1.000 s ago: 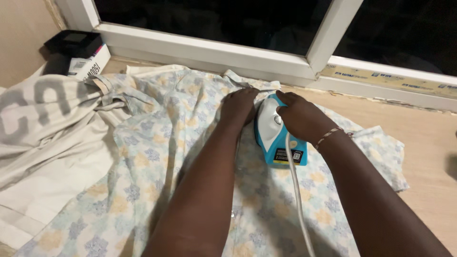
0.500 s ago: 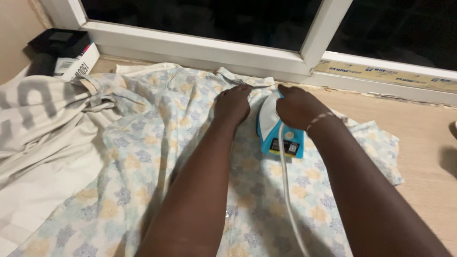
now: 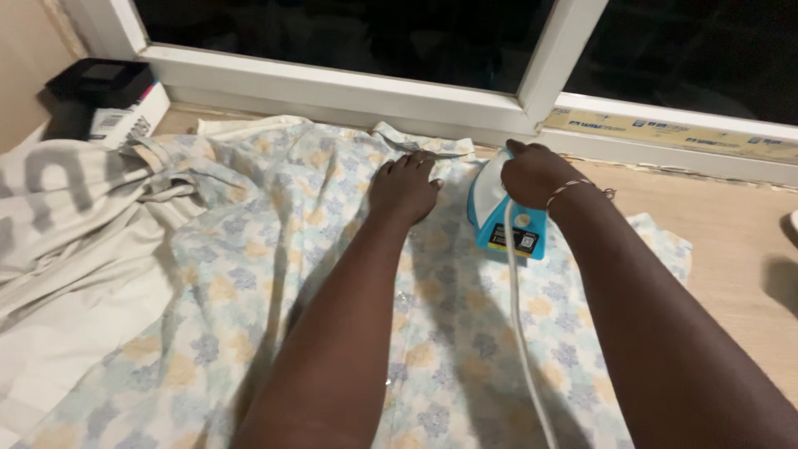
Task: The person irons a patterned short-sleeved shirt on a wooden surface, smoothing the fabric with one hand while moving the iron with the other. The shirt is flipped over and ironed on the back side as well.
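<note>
Far left, a black box (image 3: pixel 100 81) in the corner beside a crumpled grey-and-white cloth (image 3: pixel 58 208). Centre, a floral shirt (image 3: pixel 274 249) spread over the wooden surface (image 3: pixel 731 241), pinned near its collar under the left hand (image 3: pixel 405 187), flat, fingers extended. Just right, a blue-and-white iron (image 3: pixel 503 214) on the shirt, gripped in the closed right hand (image 3: pixel 536 175), white cord (image 3: pixel 524 349) trailing back, below the white window frame (image 3: pixel 349 87).

Right hand (image 3: pixel 536 173) gripping iron (image 3: pixel 503 218) on shirt (image 3: pixel 274 249)
</note>
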